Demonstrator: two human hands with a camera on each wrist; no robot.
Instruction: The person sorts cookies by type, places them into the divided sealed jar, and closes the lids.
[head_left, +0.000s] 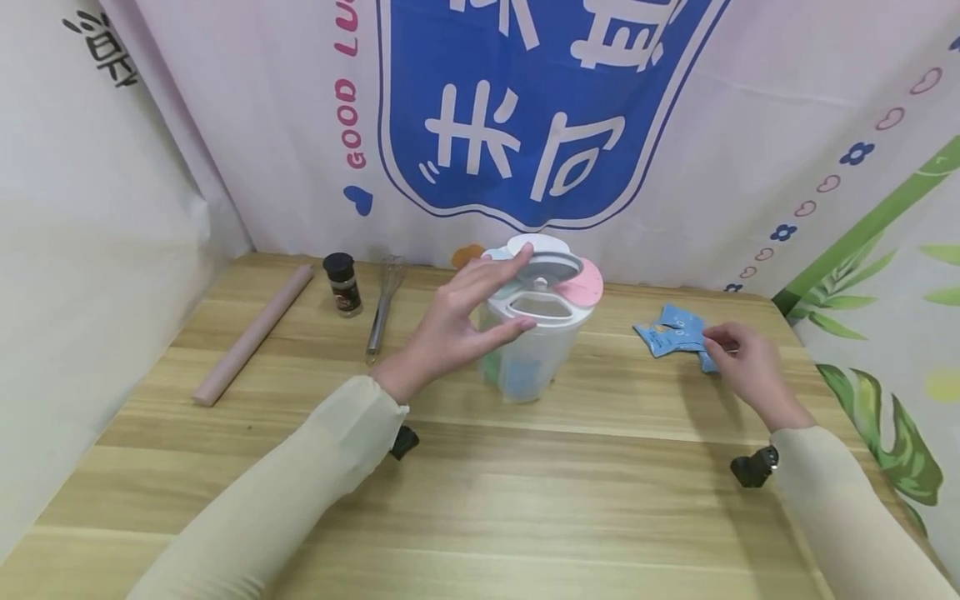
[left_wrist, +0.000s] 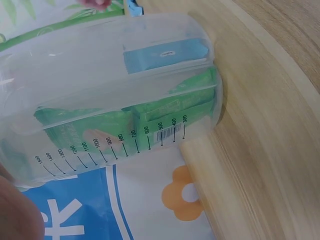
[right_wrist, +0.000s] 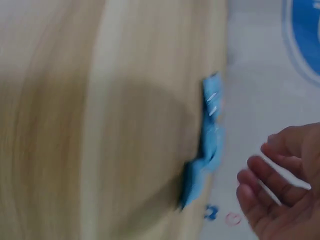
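Observation:
A clear plastic storage container (head_left: 528, 358) with a multi-section lid stands near the back of the table. One grey-lined flap (head_left: 553, 268) of its lid is raised over an opening. My left hand (head_left: 461, 317) is at the lid, fingers extended by the raised flap and thumb by the rim; exact contact is hard to tell. Through the wall, the left wrist view shows green packets (left_wrist: 90, 130) in one compartment and a blue packet (left_wrist: 165, 56) in another. Over at the right, several blue packets (head_left: 675, 329) lie together. My right hand (head_left: 750, 371) hovers beside them, fingers loosely bent, holding nothing.
Left of the container lie a whisk (head_left: 384, 308) and a pink rolling pin (head_left: 255, 337). Between them stands a black-capped seasoning bottle (head_left: 344, 287). A printed curtain (head_left: 300, 167) hangs along the table's back edge.

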